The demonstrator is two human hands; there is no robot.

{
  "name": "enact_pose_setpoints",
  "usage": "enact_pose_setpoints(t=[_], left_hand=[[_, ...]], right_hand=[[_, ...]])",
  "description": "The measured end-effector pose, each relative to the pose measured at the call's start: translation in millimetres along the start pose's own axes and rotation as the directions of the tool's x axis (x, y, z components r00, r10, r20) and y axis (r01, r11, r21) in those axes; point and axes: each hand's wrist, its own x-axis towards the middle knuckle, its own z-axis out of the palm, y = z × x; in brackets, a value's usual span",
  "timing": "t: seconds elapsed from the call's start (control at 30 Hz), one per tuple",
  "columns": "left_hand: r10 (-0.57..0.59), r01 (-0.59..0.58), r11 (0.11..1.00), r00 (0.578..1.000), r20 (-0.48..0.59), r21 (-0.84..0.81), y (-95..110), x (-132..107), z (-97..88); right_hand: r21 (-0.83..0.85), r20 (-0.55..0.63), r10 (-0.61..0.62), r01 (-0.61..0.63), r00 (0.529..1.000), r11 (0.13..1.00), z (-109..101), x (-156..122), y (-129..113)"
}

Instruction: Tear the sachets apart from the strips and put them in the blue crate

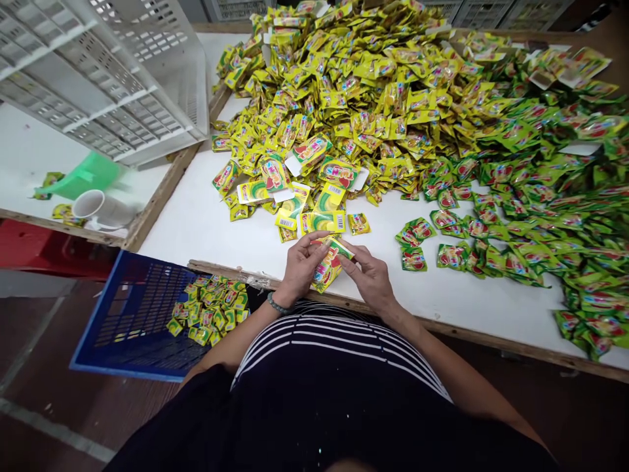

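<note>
A white table (221,229) with a wooden edge fills most of the view. Heaped over its far half is a large pile of small yellow sachets (354,85). To the right, touching it, a spread of green sachets (550,190) runs down to the table's near edge. A white plastic crate (108,85) with slotted walls is tilted at the upper left, over a second white surface. Below it, on the floor beside the person's left arm, a blue crate (128,314) holds a small cluster of filled packs (209,314).

At the near foot of the yellow pile lie several larger card-topped packs (314,190), some showing barcodes. A green scoop (86,177) and a white cup (88,204) sit close together on the left surface.

The yellow pack (328,267) in hand is at the table's near edge, straight in front of the striped shirt, held just above the surface. It is a glossy yellow bag with red and green print and a pale folded top. It is tilted, with its lower end pointing toward the person.

The left hand (301,265) pinches the pack's upper left between thumb and curled fingers. The right hand (371,275) pinches the top right corner with thumb and forefinger. A beaded bracelet (278,305) circles the left wrist.
</note>
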Motion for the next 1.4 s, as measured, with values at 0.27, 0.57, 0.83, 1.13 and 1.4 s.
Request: enact_pose_setpoints(t=[0.27, 0.57, 0.83, 1.13, 1.4], left_hand=[[0.131, -0.14, 0.95, 0.99, 0.049, 0.278, 11.0, -0.9, -2.9], [0.247, -0.265, 0.882, 0.964, 0.096, 0.39, 18.1, -3.8, 1.9], [0.344, -0.318, 0.825, 0.938, 0.032, 0.467, 9.0, -3.7, -4.1], [0.329, -0.353, 0.802, 0.934, 0.137, 0.483, 7.0, -6.5, -4.2], [0.251, -0.28, 0.893, 0.96, 0.127, 0.351, 2.6, -6.6, -5.3]], right_hand=[[0.093, 0.082, 0.136, -0.143, 0.987, 0.985, -32.4, 17.7, -10.0], [0.085, 0.153, 0.259, -0.273, 0.954, 0.958, -45.5, 31.3, -20.3], [0.164, -0.009, 0.327, -0.321, 0.945, 0.933, -30.2, 21.9, -23.7], [0.223, 0.12, 0.385, -0.403, 0.915, 0.888, -31.0, 26.9, -34.4], [0.183, 0.152, 0.373, -0.397, 0.915, 0.899, -34.1, 24.7, -33.3]])
